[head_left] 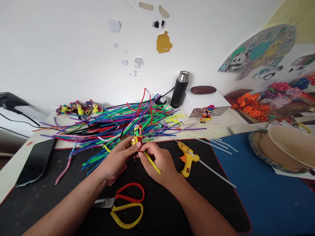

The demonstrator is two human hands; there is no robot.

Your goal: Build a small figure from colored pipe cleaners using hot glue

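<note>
My left hand [123,151] is closed round a small figure [138,130] of coloured pipe cleaners, which stands upright above its fingers. My right hand [157,160] touches the figure's lower part and pinches a yellow pipe cleaner [153,163] that slants down across the palm. Below the hands, scissors [114,202] with one red and one yellow handle lie on the black mat [167,209]. Right of my right hand is a yellow glue gun [188,159] with a clear glue stick in its back.
A big heap of pipe cleaners [98,127] lies behind the hands. Finished figures [80,109] rest at the back left, another [206,114] by a white box [201,100]. A black bottle [179,90], phone [35,162] and bowl [292,147] stand or lie around.
</note>
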